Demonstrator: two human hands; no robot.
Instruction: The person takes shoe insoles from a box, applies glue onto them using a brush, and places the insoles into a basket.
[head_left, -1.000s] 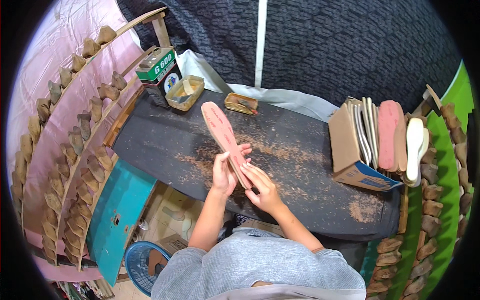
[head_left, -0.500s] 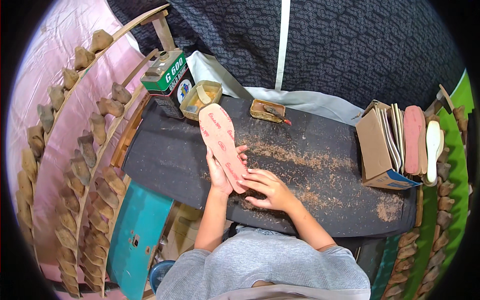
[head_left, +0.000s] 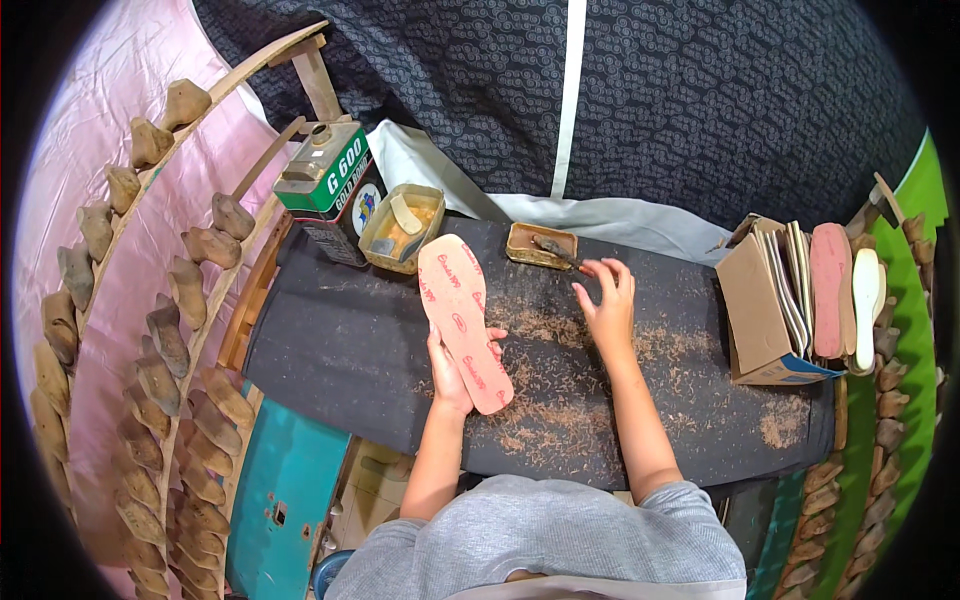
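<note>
A long pink insole (head_left: 462,318) with red printing stands tilted over the table, its wide end away from me. My left hand (head_left: 448,375) is closed around its middle, the thumb along the left edge and fingertips showing at the right edge. My right hand (head_left: 612,305) is stretched out over the table with thumb and fingers apart. It is at the handle end of a dark brush-like tool (head_left: 553,249), whose head lies in a small rectangular tray (head_left: 515,257). Whether the fingers touch the handle is hard to see.
Brown shavings (head_left: 570,420) litter the black-covered table (head_left: 330,330). A second tub (head_left: 385,262) with tan paste stands beside a green and black metal can (head_left: 325,195). At right is a cardboard box (head_left: 750,320) of insoles. Racks of wooden shoe lasts (head_left: 165,330) flank the table.
My right hand has left the insole's near end and moved forward and right to the tool's handle at the tray. My left hand still holds the insole, now slightly nearer and to the right.
</note>
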